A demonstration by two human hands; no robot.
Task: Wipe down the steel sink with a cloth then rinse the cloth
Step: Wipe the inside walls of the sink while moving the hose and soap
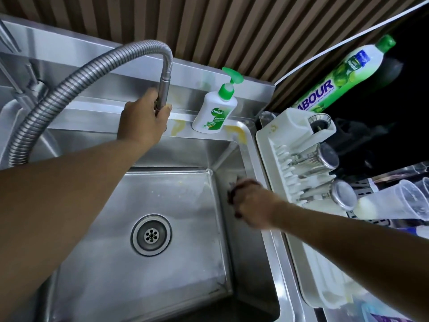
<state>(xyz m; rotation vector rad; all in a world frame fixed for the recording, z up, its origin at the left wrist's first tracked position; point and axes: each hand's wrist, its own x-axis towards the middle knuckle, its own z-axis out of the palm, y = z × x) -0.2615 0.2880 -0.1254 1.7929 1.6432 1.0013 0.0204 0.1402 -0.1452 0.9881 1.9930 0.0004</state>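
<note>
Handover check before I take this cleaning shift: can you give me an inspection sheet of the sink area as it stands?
Surface: steel sink with drain; yellow stains on the back ledge.
Job's things: dark cloth against the sink's right wall, blurred.
Clutter: soap bottle on the back ledge; dish rack with steel cups right of the sink; detergent bottle behind it; plastic cups far right.
Grips: left hand grips the spray head; right hand holds the cloth.
Cables: nothing seen; a flexible metal hose arcs over the sink.
Surroundings: ribbed wall panel behind.
</note>
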